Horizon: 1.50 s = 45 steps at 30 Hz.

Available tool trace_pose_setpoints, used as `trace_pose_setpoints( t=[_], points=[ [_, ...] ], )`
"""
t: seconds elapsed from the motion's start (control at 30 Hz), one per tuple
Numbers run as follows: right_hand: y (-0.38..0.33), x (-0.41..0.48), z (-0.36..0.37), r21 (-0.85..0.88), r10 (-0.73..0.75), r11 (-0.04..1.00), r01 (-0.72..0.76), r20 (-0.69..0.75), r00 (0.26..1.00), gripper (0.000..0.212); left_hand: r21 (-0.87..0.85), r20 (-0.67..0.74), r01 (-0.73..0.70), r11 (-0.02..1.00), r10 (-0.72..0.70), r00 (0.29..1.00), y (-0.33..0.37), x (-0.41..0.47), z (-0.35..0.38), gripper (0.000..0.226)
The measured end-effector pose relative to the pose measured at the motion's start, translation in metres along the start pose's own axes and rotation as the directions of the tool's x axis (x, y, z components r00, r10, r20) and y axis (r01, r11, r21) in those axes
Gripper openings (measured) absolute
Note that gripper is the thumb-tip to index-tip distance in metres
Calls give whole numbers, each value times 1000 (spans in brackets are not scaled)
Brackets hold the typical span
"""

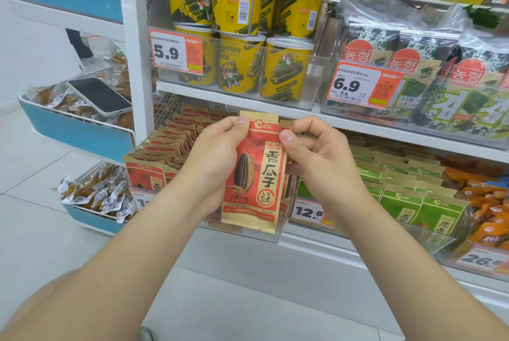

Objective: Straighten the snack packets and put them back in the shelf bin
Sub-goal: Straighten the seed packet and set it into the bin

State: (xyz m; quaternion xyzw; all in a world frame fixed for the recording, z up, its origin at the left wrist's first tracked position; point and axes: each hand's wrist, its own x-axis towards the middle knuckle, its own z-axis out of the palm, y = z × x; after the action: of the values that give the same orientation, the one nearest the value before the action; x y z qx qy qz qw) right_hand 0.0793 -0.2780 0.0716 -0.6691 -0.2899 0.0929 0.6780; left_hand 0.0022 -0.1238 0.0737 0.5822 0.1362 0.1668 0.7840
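Red packet held upright just in front of the clear bin, in which a row of like packets stands on edge. Left hand grips the packet's left side, fingers curled behind and thumb pressed on the top corner; right hand pinches its upper right edge between thumb and curled fingers. Green packets stand to the right, yellow tubs on the shelf above.

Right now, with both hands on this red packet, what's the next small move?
Probably lower it into the clear bin: the red packet looks flat and upright, left hand and right hand hold its upper edges, beside the matching red row.
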Motion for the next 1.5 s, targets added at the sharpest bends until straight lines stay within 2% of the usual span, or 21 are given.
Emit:
trace_pose_setpoints(
  t=[0.13, 0.27, 0.4, 0.53, 0.6, 0.77, 0.87, 0.9, 0.97, 1.0, 1.03, 1.07, 1.13, 1.23, 1.3, 1.4, 1.5],
  points=[
    [-1, -1, -1, -10, -58, 998, 58, 0, 998, 5, -45, 35, 42, 998, -40, 999, -1, 1, -2, 36],
    [-3, -2, -3, 0, -68, 998, 68, 8, 998, 4, -65, 42, 15, 998, -12, 999, 0, 1, -2, 36],
    [-5, -1, -3, 87, -9, 996, 8, 7, 1000, 8, -84, 51, -13, 996, 17, 999, 1, 0, -2, 36],
    [-4, 3, -4, 215, 107, 970, -114, 43, 993, 11, -107, 46, -47, 993, 52, 998, 3, -2, -2, 35],
    [-4, 4, -4, 233, 159, 958, -169, 63, 985, 6, -122, 44, -59, 991, 65, 997, 3, -4, 0, 34],
    [0, 6, -1, 233, 193, 954, -192, 15, 981, 17, -140, 34, -65, 988, 70, 997, 2, -5, 3, 34],
    [-1, 5, 2, 209, 157, 968, -140, -68, 985, 14, -148, 5, -72, 986, 74, 997, 1, -4, 3, 33],
    [-1, 3, 3, 153, 111, 984, -93, -120, 987, 13, -150, -7, -77, 986, 77, 997, 0, -3, 3, 32],
    [5, 2, 3, -136, -79, 989, 51, -208, 975, 18, -143, -25, -92, 985, 90, 996, -2, -2, 4, 31],
    [8, 1, 5, -260, -157, 960, 101, -204, 966, 18, -141, -23, -99, 985, 97, 995, -4, -2, 4, 31],
    [11, -1, 7, -314, -195, 941, 129, -190, 962, 16, -142, -15, -104, 984, 103, 995, -5, -3, 5, 30],
    [12, -2, 10, -292, -202, 946, 139, -198, 959, 15, -145, -4, -108, 984, 108, 994, -6, -3, 6, 30],
    [11, -3, 13, -137, -149, 984, 116, -271, 951, 14, -149, 2, -109, 983, 110, 994, -6, -3, 8, 28],
    [2, -2, 11, 11, -60, 998, 67, -303, 951, 8, -70, -41, -147, 987, 144, 989, -3, -2, 7, 20],
    [0, -2, 7, -16, -75, 997, 73, -274, 959, 8, 85, -41, -226, 970, 230, 972, -2, -1, 2, 13],
    [1, -1, 5, -92, -169, 984, 150, -248, 954, 9, 279, 92, -342, 897, 329, 940, -1, -2, -7, 7],
    [1, -4, 5, -109, -204, 977, 182, -254, 945, 6, 277, 135, -346, 896, 320, 938, -2, -2, -10, 11]
  ],
)
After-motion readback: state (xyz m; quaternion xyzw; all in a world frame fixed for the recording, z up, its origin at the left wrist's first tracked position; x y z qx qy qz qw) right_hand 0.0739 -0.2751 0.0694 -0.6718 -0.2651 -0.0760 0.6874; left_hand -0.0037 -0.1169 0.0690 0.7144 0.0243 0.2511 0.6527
